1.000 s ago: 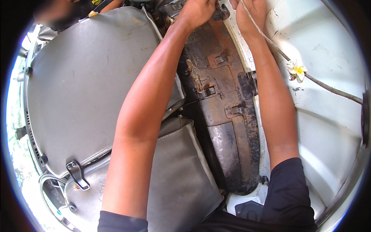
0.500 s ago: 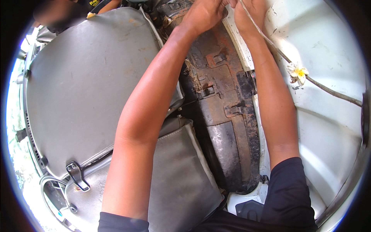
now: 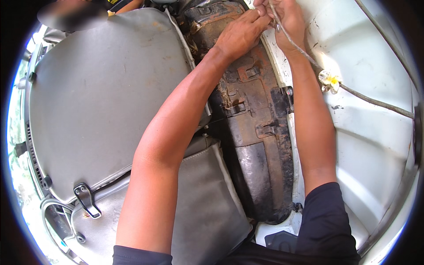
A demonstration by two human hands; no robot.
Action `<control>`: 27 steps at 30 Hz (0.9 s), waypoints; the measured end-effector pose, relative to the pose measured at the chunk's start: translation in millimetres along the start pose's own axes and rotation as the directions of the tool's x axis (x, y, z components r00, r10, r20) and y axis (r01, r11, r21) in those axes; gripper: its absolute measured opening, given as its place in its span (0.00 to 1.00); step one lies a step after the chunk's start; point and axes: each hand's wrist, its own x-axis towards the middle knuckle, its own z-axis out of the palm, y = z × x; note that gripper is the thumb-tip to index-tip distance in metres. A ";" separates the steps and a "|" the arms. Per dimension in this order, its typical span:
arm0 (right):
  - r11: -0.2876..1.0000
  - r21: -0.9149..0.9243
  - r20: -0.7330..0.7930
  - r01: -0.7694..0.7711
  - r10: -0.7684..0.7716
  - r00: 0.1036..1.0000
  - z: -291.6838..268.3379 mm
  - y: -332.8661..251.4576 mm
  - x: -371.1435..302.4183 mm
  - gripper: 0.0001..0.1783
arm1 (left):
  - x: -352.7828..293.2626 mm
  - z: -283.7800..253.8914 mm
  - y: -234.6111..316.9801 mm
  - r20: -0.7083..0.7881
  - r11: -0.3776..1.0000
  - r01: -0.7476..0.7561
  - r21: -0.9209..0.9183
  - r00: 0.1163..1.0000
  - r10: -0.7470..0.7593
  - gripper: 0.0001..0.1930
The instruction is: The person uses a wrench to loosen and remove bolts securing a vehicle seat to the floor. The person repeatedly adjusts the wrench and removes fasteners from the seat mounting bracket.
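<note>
Both of my hands meet near the top edge, above a rusty black metal cover. My left hand (image 3: 240, 35) is closed, palm down, with its fingertips pressed together beside the right fingers. What they pinch is too small to make out. My right hand (image 3: 291, 26) is turned up with curled fingers around a thin grey-brown cable (image 3: 304, 54). That cable slants down across my right forearm and on to the right rim. A white-and-yellow flower (image 3: 329, 81) sits on it partway along. Beneath my left wrist lies the rusty metal cover (image 3: 251, 92) with latches.
Large grey padded seat cushions (image 3: 110, 97) fill the left side, with a black metal bracket (image 3: 87, 201) at their edge. A white metal panel (image 3: 371, 145) curves along the right. Another dark cable (image 3: 388, 39) runs down the upper right. Part of another person shows at the top left.
Both hands have come lower in view, so more of them shows. The flower on the cable has shifted slightly left. A second cable now appears at the upper right.
</note>
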 end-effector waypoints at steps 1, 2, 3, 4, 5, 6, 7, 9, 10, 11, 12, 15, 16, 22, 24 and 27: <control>0.979 0.200 0.122 -0.041 0.017 0.992 -4.3 6.3 3.7 0.34 | -6.5 -0.6 -0.5 0.018 1.000 0.013 0.008 1.000 -0.013 0.21; 0.987 0.159 0.061 -0.029 0.019 0.998 -13.1 10.9 9.3 0.33 | -3.5 3.7 5.6 0.033 1.000 0.005 -0.003 0.999 -0.005 0.22; 0.992 0.128 0.009 -0.020 0.019 1.000 -16.2 15.2 14.7 0.32 | -2.4 3.4 9.2 0.052 1.000 0.003 -0.002 0.999 -0.003 0.22; 0.995 0.097 -0.044 -0.013 0.018 0.999 -18.8 19.8 17.7 0.31 | 0.5 3.2 11.4 0.097 1.000 0.002 -0.017 0.995 -0.001 0.22; 0.990 0.142 -0.111 0.003 0.013 0.994 -13.3 23.3 21.3 0.29 | 3.3 -0.2 9.1 0.146 1.000 -0.001 -0.017 0.989 0.004 0.22; 0.998 0.069 -0.141 0.012 -0.002 0.990 -11.2 24.8 21.7 0.28 | 5.7 -3.4 7.7 0.195 1.000 -0.005 -0.018 0.981 0.008 0.21; 1.000 -0.005 -0.171 0.019 -0.020 0.985 -10.4 25.6 20.7 0.28 | 3.6 -6.0 11.1 0.249 0.999 -0.032 0.021 0.968 0.026 0.21; 0.989 -0.146 -0.198 0.035 -0.064 0.978 -8.5 27.4 18.6 0.30 | -11.2 -7.3 19.0 0.360 0.992 -0.088 0.092 0.932 0.049 0.21; 0.984 -0.177 -0.196 -0.030 -0.005 0.980 -6.1 27.3 18.7 0.30 | -14.6 -10.1 18.5 0.371 0.987 -0.126 0.099 0.925 0.081 0.21; 0.973 -0.210 -0.200 -0.091 0.049 0.979 -6.5 27.8 19.0 0.30 | -14.7 -13.7 19.9 0.381 0.980 -0.169 0.104 0.917 0.118 0.21; 0.958 -0.241 -0.203 -0.153 0.104 0.974 -4.2 28.8 19.0 0.30 | -16.3 -18.6 21.9 0.392 0.972 -0.210 0.110 0.907 0.151 0.21; 0.929 -0.355 -0.182 -0.103 0.039 0.982 -3.8 32.5 16.0 0.33 | -19.3 -45.7 46.9 0.547 0.969 -0.248 -0.014 0.809 0.215 0.19; 0.920 -0.379 -0.161 -0.104 0.045 0.986 -4.0 31.9 12.8 0.35 | -19.9 -61.7 60.7 0.612 0.969 -0.239 -0.063 0.757 0.227 0.19; 0.888 -0.450 -0.126 0.094 -0.168 0.978 -11.2 31.6 22.7 0.33 | -4.0 -188.2 124.3 0.633 0.967 0.252 -0.016 0.751 -0.186 0.09; 0.823 -0.548 -0.100 0.153 -0.246 0.964 -22.1 41.4 25.9 0.32 | -11.8 -213.6 138.3 0.539 0.900 0.435 0.017 0.754 -0.375 0.10; 0.731 -0.674 -0.055 0.109 -0.197 0.979 6.8 33.7 9.2 0.30 | -72.0 -241.4 160.4 0.242 0.581 0.763 -0.283 0.643 -0.727 0.16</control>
